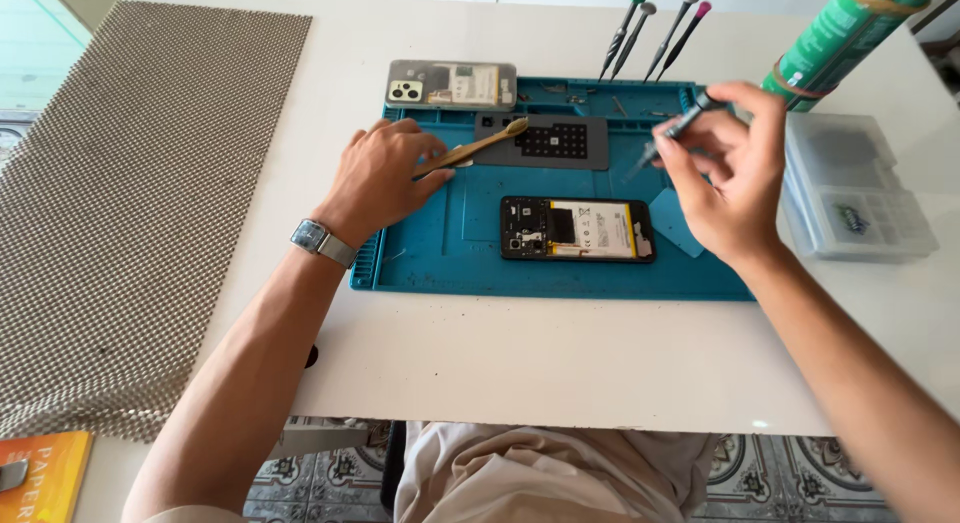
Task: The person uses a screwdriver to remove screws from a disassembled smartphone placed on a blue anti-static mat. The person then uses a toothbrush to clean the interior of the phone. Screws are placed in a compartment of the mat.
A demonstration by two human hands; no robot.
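Note:
An opened phone (577,229) lies face down on the blue work mat (450,253), its battery and circuit board showing. My left hand (385,175) rests on the mat's left part and holds a bamboo toothbrush (480,147) whose head points right, over a dark grey magnetic pad (555,143). My right hand (725,173) hovers above the mat's right side, gripping a small precision screwdriver (680,128) with its tip pointing down-left, above and right of the phone.
The phone's removed back cover (451,84) lies at the mat's far left edge. Several screwdrivers (655,35) stand upright behind the mat. A green tube (845,38) and clear plastic parts box (855,188) sit right. A woven mat (130,203) covers the left.

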